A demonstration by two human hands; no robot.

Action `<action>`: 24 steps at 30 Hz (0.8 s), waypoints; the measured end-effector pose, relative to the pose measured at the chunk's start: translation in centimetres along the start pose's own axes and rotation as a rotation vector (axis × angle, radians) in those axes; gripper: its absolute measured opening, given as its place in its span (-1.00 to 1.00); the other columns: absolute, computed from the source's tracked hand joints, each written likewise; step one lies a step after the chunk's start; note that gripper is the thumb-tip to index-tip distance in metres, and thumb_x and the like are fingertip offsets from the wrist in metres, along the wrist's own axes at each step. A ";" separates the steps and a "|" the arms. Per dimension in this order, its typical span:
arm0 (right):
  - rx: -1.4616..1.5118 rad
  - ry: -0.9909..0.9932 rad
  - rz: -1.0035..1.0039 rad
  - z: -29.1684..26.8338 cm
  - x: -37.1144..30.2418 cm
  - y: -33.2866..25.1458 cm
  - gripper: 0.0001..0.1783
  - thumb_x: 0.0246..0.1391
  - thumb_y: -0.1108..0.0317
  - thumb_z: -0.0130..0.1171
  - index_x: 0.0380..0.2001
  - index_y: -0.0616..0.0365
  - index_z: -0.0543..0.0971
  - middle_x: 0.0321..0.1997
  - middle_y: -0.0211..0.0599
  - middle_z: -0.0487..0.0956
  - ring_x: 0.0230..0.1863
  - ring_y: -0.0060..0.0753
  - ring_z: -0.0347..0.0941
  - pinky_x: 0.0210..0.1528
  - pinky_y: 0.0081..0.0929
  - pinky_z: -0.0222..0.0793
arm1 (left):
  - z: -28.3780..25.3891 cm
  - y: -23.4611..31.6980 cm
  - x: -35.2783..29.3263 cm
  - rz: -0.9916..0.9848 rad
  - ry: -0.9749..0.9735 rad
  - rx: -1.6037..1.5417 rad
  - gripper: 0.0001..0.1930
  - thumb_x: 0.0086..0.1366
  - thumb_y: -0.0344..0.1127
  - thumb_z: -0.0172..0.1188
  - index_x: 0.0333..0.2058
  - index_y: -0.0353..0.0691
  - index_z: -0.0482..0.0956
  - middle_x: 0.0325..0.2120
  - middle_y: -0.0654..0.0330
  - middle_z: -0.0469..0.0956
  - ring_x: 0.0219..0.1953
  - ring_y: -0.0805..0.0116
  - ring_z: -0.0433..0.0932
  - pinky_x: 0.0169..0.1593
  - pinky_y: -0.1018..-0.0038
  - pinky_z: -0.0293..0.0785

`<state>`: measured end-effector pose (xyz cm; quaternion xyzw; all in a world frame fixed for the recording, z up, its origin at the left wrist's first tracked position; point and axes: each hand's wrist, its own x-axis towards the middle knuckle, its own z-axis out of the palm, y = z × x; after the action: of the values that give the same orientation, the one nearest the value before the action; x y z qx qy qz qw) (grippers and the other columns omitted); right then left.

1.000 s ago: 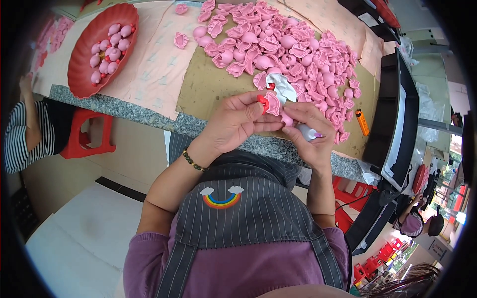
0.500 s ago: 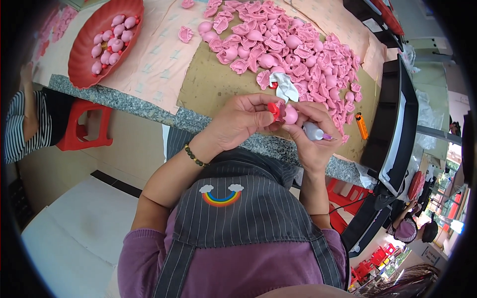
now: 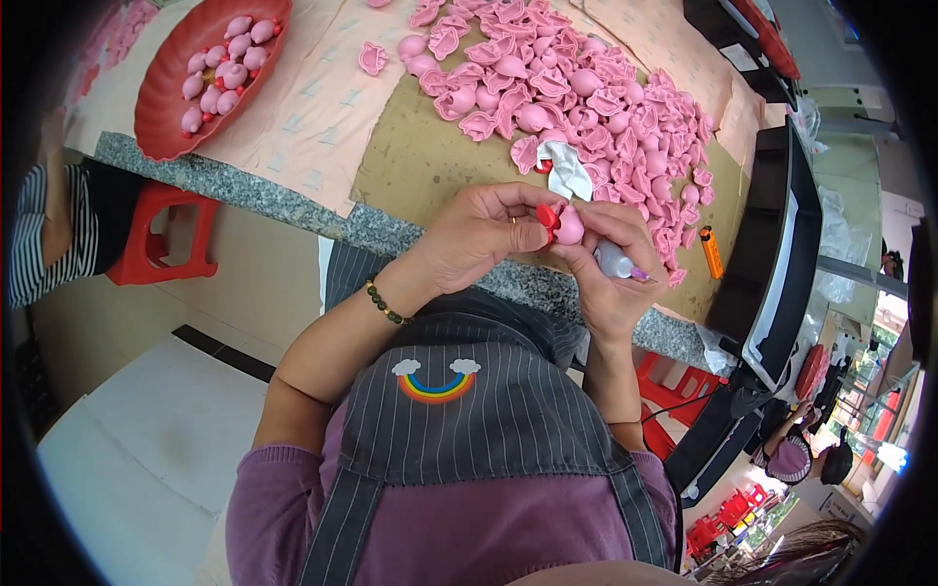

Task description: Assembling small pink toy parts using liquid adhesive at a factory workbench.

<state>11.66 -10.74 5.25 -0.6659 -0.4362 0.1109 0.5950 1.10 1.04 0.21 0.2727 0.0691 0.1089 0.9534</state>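
Between the fingertips of my left hand [image 3: 471, 239] is a small red plastic part [image 3: 549, 221]. It meets a rounded pink plastic piece [image 3: 569, 229] that my right hand [image 3: 614, 283] pinches with thumb and fingers. My right hand also keeps a small translucent squeeze bottle [image 3: 613, 261] with a purple needle tip tucked in its palm. Just beyond my fingers lies a crumpled white cloth [image 3: 566, 174], with a bit of red showing beside it. A large heap of pink plastic shells [image 3: 586, 83] spreads over the brown board [image 3: 410, 176] behind.
A red scalloped tray [image 3: 161, 127] with several pink-and-red pieces stands at the far left. An orange lighter [image 3: 710, 252] lies right of the heap, beside a black bin [image 3: 757, 254]. The granite table edge [image 3: 293, 207] runs before me. Another person's striped sleeve [image 3: 31, 234] is at left.
The red part has closed up against the pink piece, where a darker gap showed between them before. Both hands stay in nearly the same place.
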 end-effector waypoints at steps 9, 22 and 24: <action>-0.025 0.002 0.002 0.1 0.0 -0.1 -0.69 -0.34 0.66 0.32 -0.38 0.28 0.55 -0.26 -0.18 0.51 -0.29 -0.54 0.38 -0.36 -0.72 0.27 | 0.4 0.4 -0.2 -0.011 -0.004 -0.030 -0.63 0.14 -0.41 0.15 -0.06 -0.36 0.39 -0.20 0.09 0.49 -0.13 0.35 0.49 -0.05 0.40 0.46; -0.058 0.004 -0.015 0.1 0.1 -0.3 -0.69 -0.36 0.64 0.34 -0.40 0.28 0.55 -0.28 -0.19 0.52 -0.26 -0.50 0.39 -0.36 -0.70 0.29 | 0.0 0.1 0.0 0.013 -0.016 -0.097 -0.66 0.16 -0.45 0.12 -0.07 -0.40 0.39 -0.20 0.08 0.49 -0.13 0.33 0.49 -0.03 0.43 0.43; -0.063 0.020 -0.063 0.3 0.2 -0.3 -0.71 -0.34 0.66 0.31 -0.41 0.25 0.57 -0.28 -0.22 0.52 -0.44 -0.66 0.34 -0.45 -0.73 0.27 | -0.1 0.2 0.0 0.013 -0.004 -0.050 -0.65 0.14 -0.46 0.14 -0.07 -0.40 0.39 -0.22 0.09 0.50 -0.15 0.35 0.49 -0.05 0.47 0.43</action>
<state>11.47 -10.41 5.47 -0.6711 -0.4545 0.0719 0.5813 1.03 1.23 0.18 0.2495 0.0626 0.1164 0.9593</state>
